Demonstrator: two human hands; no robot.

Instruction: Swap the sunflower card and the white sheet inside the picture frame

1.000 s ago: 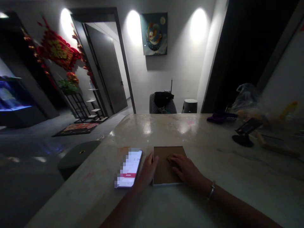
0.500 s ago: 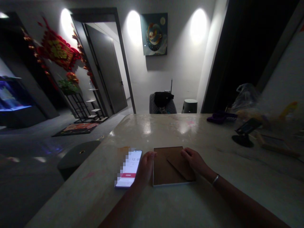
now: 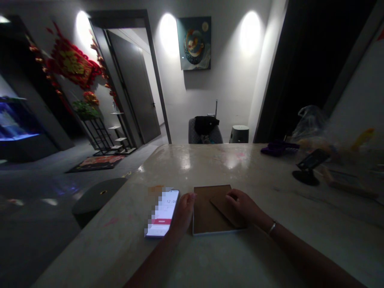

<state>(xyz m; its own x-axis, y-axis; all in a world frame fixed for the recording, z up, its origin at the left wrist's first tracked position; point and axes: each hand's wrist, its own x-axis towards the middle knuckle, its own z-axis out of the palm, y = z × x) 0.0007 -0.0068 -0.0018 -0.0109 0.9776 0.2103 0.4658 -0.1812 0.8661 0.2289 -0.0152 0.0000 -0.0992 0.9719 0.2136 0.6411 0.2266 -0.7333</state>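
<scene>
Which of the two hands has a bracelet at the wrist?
The right hand, at the brown flat piece: it wears a silvery bracelet. The left hand, next to the phone, shows none.

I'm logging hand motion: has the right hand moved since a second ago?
Yes, to the right: judged against the phone, which lies where it did, the right hand is now farther away.

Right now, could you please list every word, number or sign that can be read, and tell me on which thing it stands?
"12:06", on the phone screen; the separator is unclear, and pixelation covers what may stand before it.
"福", apparently, in gold on the red wall hanging; somewhat blurred.
Too small to read: the pale label on the phone's red button.
Brown board: no text visible.
</scene>
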